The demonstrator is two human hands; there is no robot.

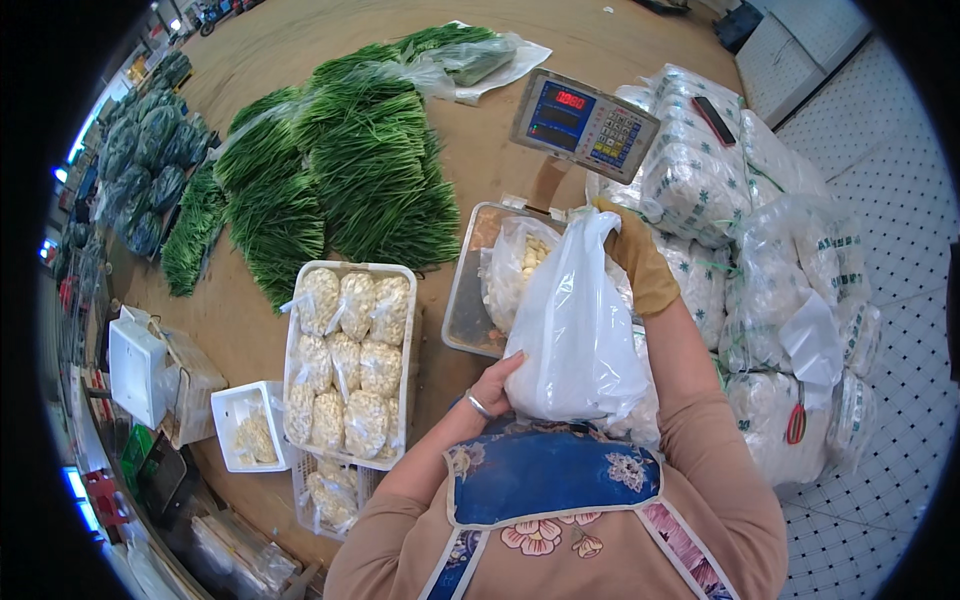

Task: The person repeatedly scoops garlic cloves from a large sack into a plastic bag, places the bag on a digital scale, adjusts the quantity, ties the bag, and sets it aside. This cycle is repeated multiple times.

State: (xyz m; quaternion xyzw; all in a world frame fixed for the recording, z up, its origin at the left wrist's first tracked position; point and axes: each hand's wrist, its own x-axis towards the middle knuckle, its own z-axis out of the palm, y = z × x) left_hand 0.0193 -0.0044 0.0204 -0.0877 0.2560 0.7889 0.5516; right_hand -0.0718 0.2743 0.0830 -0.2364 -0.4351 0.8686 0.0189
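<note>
Holding a white plastic bag (575, 320) between both hands, we stand at a brown table (300, 40). Our right hand (640, 262), in a mustard-yellow glove, has its grip closed on the bag's gathered top near the mouth. Our left hand (492, 388), bare with a silver bracelet at the wrist, presses fingers against the bag's lower left side, supporting it from below. The bag hangs upright, just in front of our chest, above the near edge of a metal weighing tray (470, 300). A clear bag of pale garlic cloves (520, 265) sits on that tray, touching the white bag. Behind the tray stands the digital scale display (584, 124). Left of the tray, a white crate (348, 365) carries small clear packs of peeled garlic. Bundles of green chives (350, 180) lie farther back. Stacked bags of white mushrooms (700, 170) crowd the right.
</note>
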